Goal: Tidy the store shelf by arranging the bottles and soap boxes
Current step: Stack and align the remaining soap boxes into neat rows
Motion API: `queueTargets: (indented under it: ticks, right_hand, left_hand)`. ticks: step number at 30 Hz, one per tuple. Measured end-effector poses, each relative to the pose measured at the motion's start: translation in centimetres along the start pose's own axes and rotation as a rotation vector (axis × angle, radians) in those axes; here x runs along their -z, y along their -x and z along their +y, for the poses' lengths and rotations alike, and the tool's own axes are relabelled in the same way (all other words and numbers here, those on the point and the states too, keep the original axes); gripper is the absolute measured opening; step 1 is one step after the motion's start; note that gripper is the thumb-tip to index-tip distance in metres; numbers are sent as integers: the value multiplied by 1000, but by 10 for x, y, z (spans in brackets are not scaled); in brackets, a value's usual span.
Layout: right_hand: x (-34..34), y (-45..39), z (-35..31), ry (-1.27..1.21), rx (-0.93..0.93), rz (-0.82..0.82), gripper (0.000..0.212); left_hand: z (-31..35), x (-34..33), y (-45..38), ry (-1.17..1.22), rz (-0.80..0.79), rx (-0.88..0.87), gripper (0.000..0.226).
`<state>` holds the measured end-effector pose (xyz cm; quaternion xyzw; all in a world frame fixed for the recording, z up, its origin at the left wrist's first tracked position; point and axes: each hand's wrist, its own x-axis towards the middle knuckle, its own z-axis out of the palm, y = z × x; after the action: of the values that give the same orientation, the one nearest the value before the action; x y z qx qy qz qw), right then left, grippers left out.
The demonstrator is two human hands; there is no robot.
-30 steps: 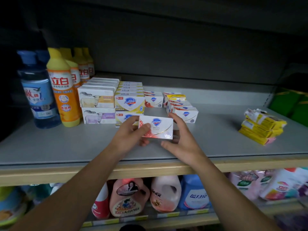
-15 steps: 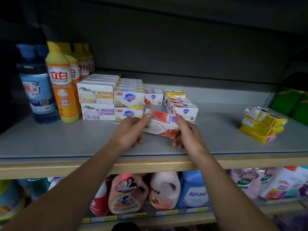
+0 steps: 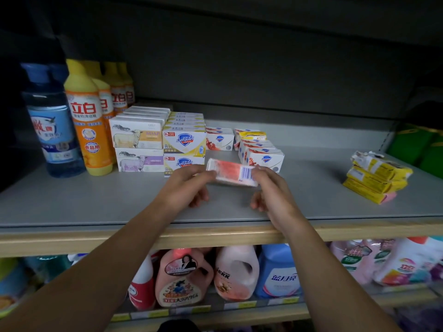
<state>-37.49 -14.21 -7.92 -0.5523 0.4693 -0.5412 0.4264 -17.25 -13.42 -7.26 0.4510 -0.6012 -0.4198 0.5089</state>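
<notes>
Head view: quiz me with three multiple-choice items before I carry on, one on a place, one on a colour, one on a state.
1. Where does the yellow packet stack lie?
A. on the shelf's right side, apart from the boxes
B. on top of the sheep soap boxes
C. on the lower shelf

2. What colour is the cap of the front dish soap bottle?
A. blue
B. yellow
C. red

3. How is the red-and-white soap box held?
A. lying untouched on the shelf
B. by the left hand alone
C. by both hands, barcode side up

Answers: 1 A, it sits alone at the right of the shelf. 2 B, the cap is yellow above the orange label. 3 C, the left hand and right hand pinch its two ends.
</notes>
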Motion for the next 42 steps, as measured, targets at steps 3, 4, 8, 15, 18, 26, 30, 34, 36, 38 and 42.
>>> queueTargets:
  ticks: [3,4,8,15,18,26,30,34,36,38,42]
  right_hand:
    - [-1,-2,3,-92,31,-62,35]
    - [-1,-2,5,-74,43,-60,34]
    - [2,-3,10,25,106,-44,45]
    - [0,0,9,271,201,-67,42]
    - [0,2,7,330,205,-22,42]
    - [-1,3,8,318,223,-41,47]
    - [2,1,9,222,239,13,37]
    - [-1,-2,11,229,178,-19,38]
    - [-2,-3,10,175,158,-10,36]
    - [-1,-4,7,105,160,75,26]
    - [13,-17,-4,59,204,258,14]
  left_hand:
    - [-4,2,-1,157,-37,15,27]
    - [-5,2,-2,182,-20,18,34]
    - [-7,0,-2,148,-6,-20,46]
    - [-7,6,1,155,-87,-99,51]
    - [-3,4,6,188,-57,-133,39]
    - [-3,3,4,147,-7,-125,28]
    - [-6,-2,0,-84,170,-142,21]
    - [-8,-5,3,-466,227,-280,29]
    - [-6,-7,3,-658,233,-393,37]
    - [-1,-10,0,-826,180,-496,44]
    - [16,-24,-13,-1147,1,-429,56]
